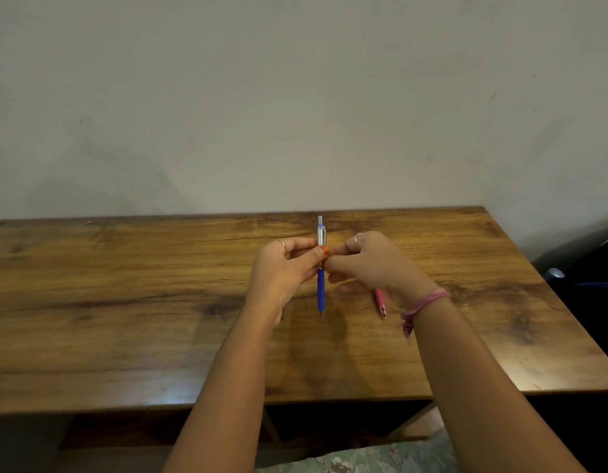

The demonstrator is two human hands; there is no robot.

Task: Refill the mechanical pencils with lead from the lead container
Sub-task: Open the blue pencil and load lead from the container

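Observation:
A blue and silver mechanical pencil (pixel 320 288) stands upright above the wooden table (pixel 125 302), tip down, silver cap end up. My left hand (pixel 285 271) pinches its middle between thumb and fingers. My right hand (pixel 371 264) is beside it with curled fingers, and its fingertips meet the pencil's middle too. A pink mechanical pencil (pixel 380 302) lies on the table under my right hand, with only its tip end showing. I cannot see the lead container.
The table's back edge meets a plain wall. Its right edge (pixel 548 288) drops off beside a dark object (pixel 582 268). The front edge runs just above my lap.

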